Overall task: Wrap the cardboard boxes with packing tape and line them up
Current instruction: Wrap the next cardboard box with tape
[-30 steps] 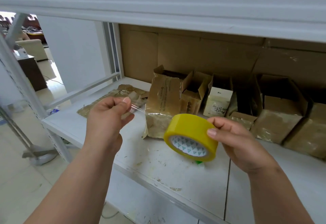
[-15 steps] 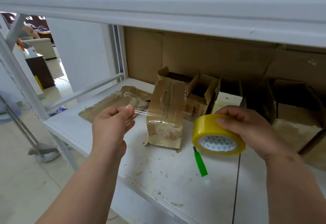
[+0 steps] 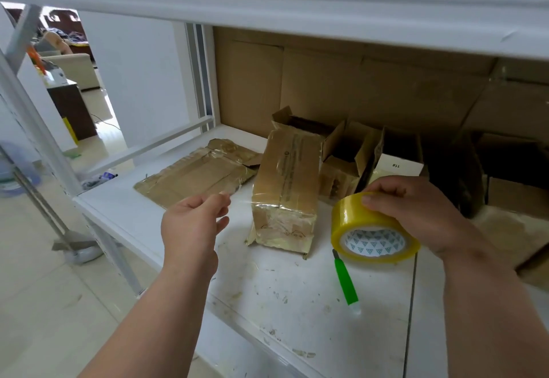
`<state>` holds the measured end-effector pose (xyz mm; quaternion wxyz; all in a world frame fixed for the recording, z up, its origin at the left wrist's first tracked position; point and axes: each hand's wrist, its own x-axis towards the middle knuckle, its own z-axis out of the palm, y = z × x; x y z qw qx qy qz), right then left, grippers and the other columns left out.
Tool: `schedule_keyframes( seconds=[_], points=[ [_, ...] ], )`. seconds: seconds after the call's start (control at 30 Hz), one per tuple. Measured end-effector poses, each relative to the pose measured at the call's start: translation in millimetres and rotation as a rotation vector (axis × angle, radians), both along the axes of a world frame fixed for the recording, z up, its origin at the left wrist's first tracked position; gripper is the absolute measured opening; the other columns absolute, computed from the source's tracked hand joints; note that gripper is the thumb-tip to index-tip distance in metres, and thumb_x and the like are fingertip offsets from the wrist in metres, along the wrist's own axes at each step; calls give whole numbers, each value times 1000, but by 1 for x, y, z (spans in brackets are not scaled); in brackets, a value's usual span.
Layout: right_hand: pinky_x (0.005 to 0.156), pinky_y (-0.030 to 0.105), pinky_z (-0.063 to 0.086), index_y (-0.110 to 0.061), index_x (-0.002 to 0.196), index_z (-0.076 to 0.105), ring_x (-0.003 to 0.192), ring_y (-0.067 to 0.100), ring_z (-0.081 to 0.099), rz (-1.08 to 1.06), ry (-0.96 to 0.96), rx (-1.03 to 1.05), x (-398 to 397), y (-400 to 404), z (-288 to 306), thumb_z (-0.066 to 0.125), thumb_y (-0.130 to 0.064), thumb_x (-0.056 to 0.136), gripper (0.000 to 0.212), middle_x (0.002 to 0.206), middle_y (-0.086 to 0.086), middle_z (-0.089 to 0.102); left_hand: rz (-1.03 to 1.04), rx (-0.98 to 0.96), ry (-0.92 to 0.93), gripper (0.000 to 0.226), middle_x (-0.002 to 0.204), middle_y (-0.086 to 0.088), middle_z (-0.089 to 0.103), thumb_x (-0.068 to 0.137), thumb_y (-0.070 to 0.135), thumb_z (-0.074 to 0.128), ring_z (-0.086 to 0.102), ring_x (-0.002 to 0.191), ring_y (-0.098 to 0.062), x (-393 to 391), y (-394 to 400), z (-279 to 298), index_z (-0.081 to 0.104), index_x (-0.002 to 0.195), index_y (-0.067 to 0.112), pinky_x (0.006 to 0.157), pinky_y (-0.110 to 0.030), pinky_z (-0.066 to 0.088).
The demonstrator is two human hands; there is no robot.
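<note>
White shelving with a scuffed shelf carries the work, brown cardboard lining its back. One taped cardboard box stands near the middle, its long axis running from the shelf's front edge toward the back. To its left, the left hand pinches the free end of clear tape between thumb and fingertips. To its right, the right hand grips the yellow tape roll, whose open core faces the camera. A green cutter lies below the roll, pointing front to back.
</note>
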<state>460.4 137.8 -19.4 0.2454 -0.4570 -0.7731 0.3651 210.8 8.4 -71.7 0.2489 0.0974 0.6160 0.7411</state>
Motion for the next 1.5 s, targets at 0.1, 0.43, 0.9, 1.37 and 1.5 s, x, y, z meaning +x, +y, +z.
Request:
schedule_keyframes(
  seconds=[0.1, 0.43, 0.9, 1.37, 1.5],
  points=[
    [78, 35, 50, -33, 87, 72, 93, 19, 63, -3, -42, -14, -4, 1, -4, 68, -34, 87, 4, 98, -3, 67, -22, -43, -14, 8, 86, -12, 71, 81, 9, 76, 67, 77, -17, 0, 1, -6, 73, 81, 2, 80, -36, 60],
    [74, 31, 48, -41, 79, 67, 88, 13, 60, 14, -186, 1, -25, -4, -19, 67, -47, 79, 6, 90, -9, 64, -290, -278, 61, 22, 95, -6, 72, 85, 31, 76, 67, 91, -20, 6, 4, -16, 73, 85, 9, 84, -45, 59],
    [92, 42, 46, -43, 90, 51, 101, 21, 53, 23, -316, 207, -33, -14, -23, 59, -48, 87, 10, 98, -18, 55, -323, -157, 468, 28, 78, 16, 71, 94, 7, 61, 62, 70, 0, 19, 12, -14, 70, 82, 31, 72, -27, 48],
    [87, 34, 40, -35, 86, 55, 94, 12, 46, 49, -380, 302, -37, -31, -23, 52, -70, 79, 36, 97, -17, 47, -427, -232, 597, 22, 95, 25, 71, 86, 46, 70, 65, 83, 11, 14, 2, -10, 73, 105, 35, 70, -16, 43],
    [89, 33, 33, -34, 86, 53, 93, 11, 45, 12, -419, 388, -42, -35, -22, 54, -69, 82, 35, 98, -15, 48, -359, -215, 699, 10, 75, 42, 63, 86, 39, 73, 62, 77, 14, 17, 6, -14, 70, 95, 36, 63, -5, 41]
  ],
)
